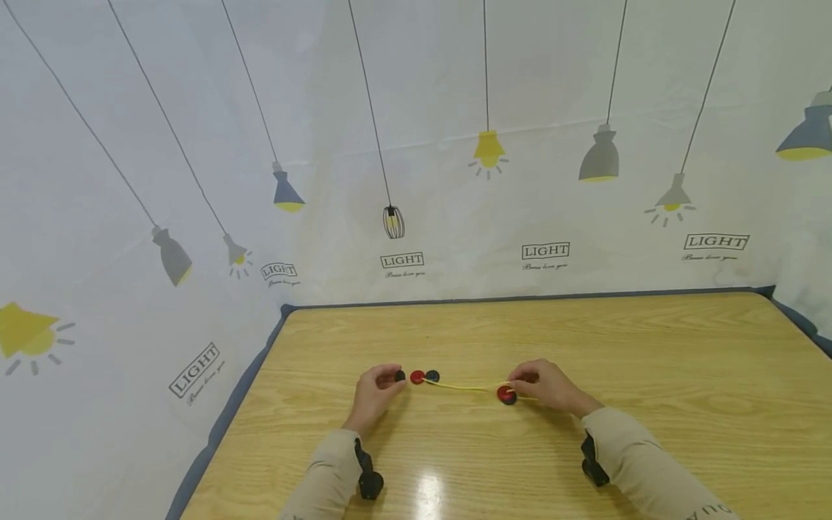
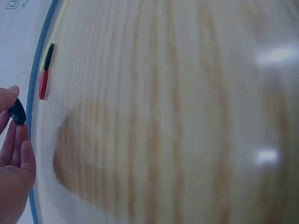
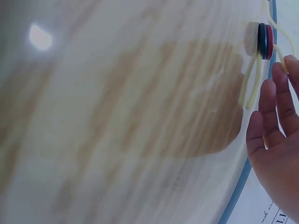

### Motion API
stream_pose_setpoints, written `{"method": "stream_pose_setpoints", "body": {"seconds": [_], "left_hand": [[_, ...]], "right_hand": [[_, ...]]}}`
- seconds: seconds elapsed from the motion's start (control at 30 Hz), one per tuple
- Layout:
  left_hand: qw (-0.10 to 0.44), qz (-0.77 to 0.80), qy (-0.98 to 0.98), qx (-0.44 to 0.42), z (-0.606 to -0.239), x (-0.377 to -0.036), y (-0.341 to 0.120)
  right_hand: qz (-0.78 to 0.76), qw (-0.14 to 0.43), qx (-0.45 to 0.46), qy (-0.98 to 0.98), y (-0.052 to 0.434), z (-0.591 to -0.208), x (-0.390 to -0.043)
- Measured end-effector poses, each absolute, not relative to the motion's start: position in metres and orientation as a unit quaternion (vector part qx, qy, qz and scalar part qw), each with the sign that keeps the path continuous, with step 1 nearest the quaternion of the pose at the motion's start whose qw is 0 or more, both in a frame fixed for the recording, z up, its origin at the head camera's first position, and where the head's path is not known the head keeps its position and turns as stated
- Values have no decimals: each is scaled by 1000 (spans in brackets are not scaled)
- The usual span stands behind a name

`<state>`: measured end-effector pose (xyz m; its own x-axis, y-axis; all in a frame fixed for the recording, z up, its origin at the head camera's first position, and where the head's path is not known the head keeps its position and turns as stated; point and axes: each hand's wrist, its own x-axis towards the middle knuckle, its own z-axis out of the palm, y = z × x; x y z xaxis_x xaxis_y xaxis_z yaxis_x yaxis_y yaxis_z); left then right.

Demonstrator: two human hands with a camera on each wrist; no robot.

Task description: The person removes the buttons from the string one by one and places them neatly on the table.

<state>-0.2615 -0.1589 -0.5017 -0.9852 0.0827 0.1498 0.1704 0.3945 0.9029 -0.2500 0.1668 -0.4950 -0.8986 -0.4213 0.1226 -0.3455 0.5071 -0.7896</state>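
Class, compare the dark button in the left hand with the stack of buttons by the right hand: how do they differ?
The small dark round button is single, pinched in the left hand, off the yellow cord. The stacked white, dark and red buttons are several, sit on the cord and lie at the right hand. Both are small round discs above the wooden table.

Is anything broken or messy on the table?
Nothing stands out. The buttons lie neatly beside the left hand, the yellow cord runs across to the right hand, and the table shows no spill.
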Motion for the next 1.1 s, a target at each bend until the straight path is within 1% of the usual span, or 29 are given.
{"method": "stream_pose_setpoints", "body": {"seconds": [0.6,1.1], "left_hand": [[49,-478,-876,-54,-510,-272,-152],[36,-518,-855,-18,-512,-277,-150]], "right_hand": [[-446,36,-220,867,168,-494,-249],[-441,40,-217,870,168,-497,-251]]}}
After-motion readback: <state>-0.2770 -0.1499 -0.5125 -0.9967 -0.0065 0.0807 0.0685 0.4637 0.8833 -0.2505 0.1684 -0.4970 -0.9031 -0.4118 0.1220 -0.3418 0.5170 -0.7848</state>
